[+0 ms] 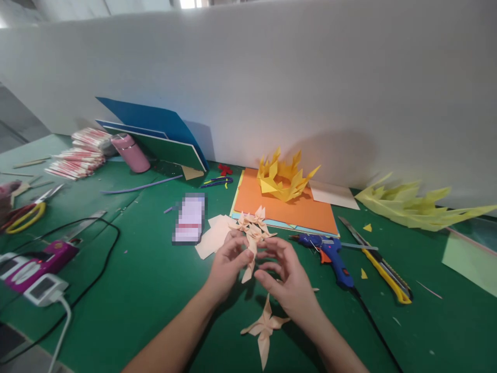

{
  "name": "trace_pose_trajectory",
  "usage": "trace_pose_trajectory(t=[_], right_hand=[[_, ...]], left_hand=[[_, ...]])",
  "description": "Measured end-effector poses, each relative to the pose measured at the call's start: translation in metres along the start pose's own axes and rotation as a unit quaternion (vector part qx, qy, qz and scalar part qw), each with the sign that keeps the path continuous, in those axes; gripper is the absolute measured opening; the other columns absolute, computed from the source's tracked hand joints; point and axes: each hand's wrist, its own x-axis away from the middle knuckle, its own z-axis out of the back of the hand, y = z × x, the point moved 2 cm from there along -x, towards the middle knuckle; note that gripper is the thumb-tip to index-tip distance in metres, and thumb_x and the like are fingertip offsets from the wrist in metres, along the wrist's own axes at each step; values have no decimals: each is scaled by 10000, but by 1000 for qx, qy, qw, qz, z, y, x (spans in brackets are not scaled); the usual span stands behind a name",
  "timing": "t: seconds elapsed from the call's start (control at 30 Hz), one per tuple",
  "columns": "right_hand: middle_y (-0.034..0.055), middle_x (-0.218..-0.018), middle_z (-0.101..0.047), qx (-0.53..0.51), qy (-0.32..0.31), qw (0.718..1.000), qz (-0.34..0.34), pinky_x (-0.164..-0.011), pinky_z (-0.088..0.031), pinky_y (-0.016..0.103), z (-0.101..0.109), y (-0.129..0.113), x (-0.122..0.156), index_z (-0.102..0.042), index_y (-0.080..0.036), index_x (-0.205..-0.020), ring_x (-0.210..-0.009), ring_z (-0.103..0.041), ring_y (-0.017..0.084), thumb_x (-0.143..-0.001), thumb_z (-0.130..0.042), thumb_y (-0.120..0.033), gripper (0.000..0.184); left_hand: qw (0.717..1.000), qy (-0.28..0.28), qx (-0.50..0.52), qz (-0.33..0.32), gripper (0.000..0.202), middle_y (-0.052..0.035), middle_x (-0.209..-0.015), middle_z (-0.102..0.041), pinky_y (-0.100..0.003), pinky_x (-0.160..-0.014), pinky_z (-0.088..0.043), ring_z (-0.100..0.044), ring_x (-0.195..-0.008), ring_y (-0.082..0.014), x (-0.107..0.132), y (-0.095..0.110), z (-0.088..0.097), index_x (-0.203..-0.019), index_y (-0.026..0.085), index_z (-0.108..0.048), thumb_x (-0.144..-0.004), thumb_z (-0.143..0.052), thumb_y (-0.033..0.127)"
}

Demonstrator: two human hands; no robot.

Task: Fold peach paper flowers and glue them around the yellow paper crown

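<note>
Pinched between the thumb and fingers of my left hand point(229, 264) is a peach folded-paper flower point(254, 238), held a little above the green table. My right hand point(285, 274) curves around its right side, fingers apart; whether its fingertips touch the paper is hard to make out. More peach paper flowers point(245, 220) show just behind the held one, partly overlapped by it. Below my hands, another four-pointed peach paper flower point(265, 326) lies on the table. Peach paper sheets point(215, 235) rest left of my left hand.
A blue glue gun point(328, 251) and a yellow utility knife point(388, 269) lie at right. Behind are orange card sheets point(248, 194) under a yellow paper crown point(285, 181). A phone point(189, 217), scissors point(31, 212) and a purple power strip point(48, 264) are at left.
</note>
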Motion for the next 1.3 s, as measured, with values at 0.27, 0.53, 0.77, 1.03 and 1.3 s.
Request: trace_pose_trajectory(t=[0.27, 0.53, 0.77, 1.03, 1.3], right_hand=[[73, -1091, -568, -72, 24, 997, -21, -823, -540, 333, -14, 8, -3, -487, -265, -1058, -1022, -592, 194, -781, -620, -370, 325], [95, -1137, -601, -83, 87, 991, -63, -907, -483, 364, -8, 6, -5, -634, -220, -817, -1189, -498, 248, -736, -663, -370, 172], [119, -1156, -614, -63, 99, 989, -90, -845, -507, 363, -5, 6, -5, -673, -205, -789, -1115, -563, 269, -693, -688, -384, 204], [119, -1166, -611, -65, 77, 991, -87, -831, -517, 366, -2, 4, -5, -679, -212, -797, -1100, -573, 268, -707, -682, -355, 168], [117, -1179, -615, -68, 74, 992, -79, -851, -519, 371, -4, 4, -5, -683, -220, -823, -1153, -543, 276, -714, -680, -348, 168]], left_hand=[[985, -14, 142, 98, 382, 17, -703, -588, -250, -628, -423, -514, -629, -109, 6, -4, -9, -718, 194, -544, -550, -794, 428], [995, -23, 62, 71, 282, 8, -740, -601, -249, -676, -433, -531, -696, -125, 7, -6, -9, -760, 186, -586, -651, -725, 406], [998, -31, 3, 47, 271, 18, -687, -575, -235, -623, -431, -513, -636, -107, 6, -1, -9, -729, 173, -568, -657, -714, 390], [999, -31, -28, 2, 238, 27, -665, -538, -233, -615, -439, -506, -627, -106, 4, 4, -8, -690, 174, -549, -646, -713, 341], [995, -42, -81, -38, 127, 7, -715, -535, -244, -629, -438, -515, -673, -124, 4, 0, -4, -723, 173, -550, -725, -617, 279]])
